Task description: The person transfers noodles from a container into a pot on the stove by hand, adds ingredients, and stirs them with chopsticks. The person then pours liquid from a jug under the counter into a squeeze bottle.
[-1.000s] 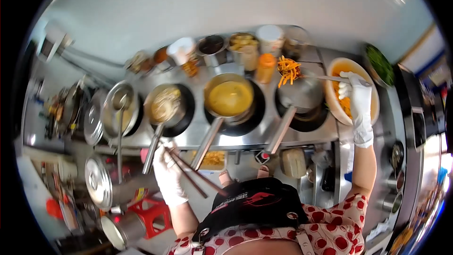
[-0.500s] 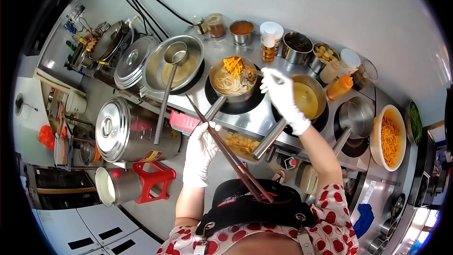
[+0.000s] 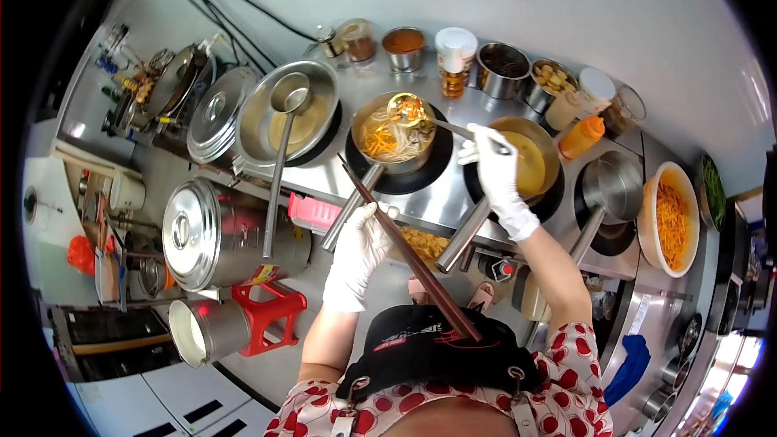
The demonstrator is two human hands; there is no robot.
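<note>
My gloved left hand point(image 3: 356, 251) is closed around long dark chopsticks point(image 3: 421, 265), whose thin tips point toward the noodle pan. In my gloved right hand point(image 3: 494, 166) is the handle of a metal ladle point(image 3: 407, 109), its shiny bowl tilted over the back of the pan point(image 3: 394, 168). Noodles point(image 3: 409, 140) and dark pieces lie in that pan, with orange shreds point(image 3: 379, 144) at its left. Just beyond my right hand stands a pan of yellow liquid point(image 3: 526, 163). Orange shreds also fill a white bowl point(image 3: 688, 255) at the right.
A wide basin point(image 3: 251, 125) holding another ladle point(image 3: 290, 94) stands left. Behind the pans are a white-lidded tub point(image 3: 456, 42), an orange bottle point(image 3: 583, 137) and several small pots. An empty pan point(image 3: 613, 186) sits right. Below left are a large lidded pot point(image 3: 192, 235) and a red stool point(image 3: 271, 316).
The ladle has tipped and lifted, its bowl now showing above the noodle pan. The orange shreds, heaped at the back before, now lie lower at the left. The chopsticks have swung slightly.
</note>
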